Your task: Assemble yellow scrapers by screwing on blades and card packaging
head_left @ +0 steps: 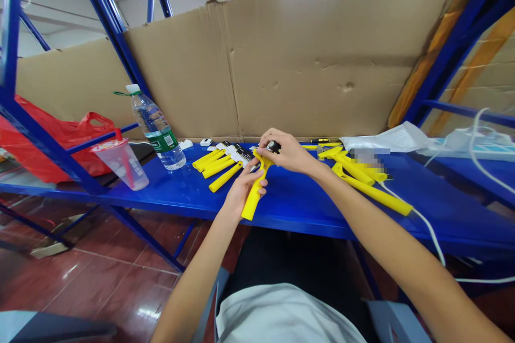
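Observation:
My left hand [243, 188] is closed around a yellow plastic handle [252, 201], whose round grip points down toward me. At the handle's wider upper end, my right hand [284, 151] has its fingers bent around a small black round-ended object [274, 146]. The fingers hide most of that object and the top of the handle. Left of my hands, several yellow handles with black-and-white flat ends [225, 176] lie side by side on the blue table. More yellow handles [374, 193] lie in a loose pile to the right.
A water bottle [161, 136] and a plastic cup with a red straw [123, 163] stand at the left, near a red bag [52, 142]. White plastic packaging [386, 138] and a white cable [428, 228] are at the right. Cardboard [314, 64] walls the back; blue posts frame the table [314, 211].

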{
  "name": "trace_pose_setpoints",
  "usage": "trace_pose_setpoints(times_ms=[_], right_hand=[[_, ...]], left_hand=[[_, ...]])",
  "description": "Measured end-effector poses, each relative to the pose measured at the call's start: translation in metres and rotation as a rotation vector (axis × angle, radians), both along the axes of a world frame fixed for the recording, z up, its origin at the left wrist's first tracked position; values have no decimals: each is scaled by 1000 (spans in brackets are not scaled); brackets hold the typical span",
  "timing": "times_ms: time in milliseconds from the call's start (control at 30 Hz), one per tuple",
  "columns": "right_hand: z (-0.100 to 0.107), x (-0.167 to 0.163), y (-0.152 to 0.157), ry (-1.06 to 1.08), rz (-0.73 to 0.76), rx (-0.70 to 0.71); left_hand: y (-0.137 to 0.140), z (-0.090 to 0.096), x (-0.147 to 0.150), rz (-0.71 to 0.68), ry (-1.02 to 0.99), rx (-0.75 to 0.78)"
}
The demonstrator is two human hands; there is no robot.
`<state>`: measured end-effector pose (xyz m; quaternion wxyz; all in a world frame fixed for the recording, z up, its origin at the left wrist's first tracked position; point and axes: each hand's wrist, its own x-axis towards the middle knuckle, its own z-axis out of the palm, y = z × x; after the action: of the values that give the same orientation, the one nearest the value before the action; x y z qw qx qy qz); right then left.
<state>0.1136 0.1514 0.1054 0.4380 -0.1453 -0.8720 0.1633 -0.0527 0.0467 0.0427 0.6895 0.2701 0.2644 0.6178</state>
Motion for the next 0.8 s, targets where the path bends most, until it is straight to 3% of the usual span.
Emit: trace_pose_setpoints(times_ms=[800], right_hand=[[-7, 2, 13, -111, -8, 65]], left_hand=[[1, 3, 0, 33, -45, -36]])
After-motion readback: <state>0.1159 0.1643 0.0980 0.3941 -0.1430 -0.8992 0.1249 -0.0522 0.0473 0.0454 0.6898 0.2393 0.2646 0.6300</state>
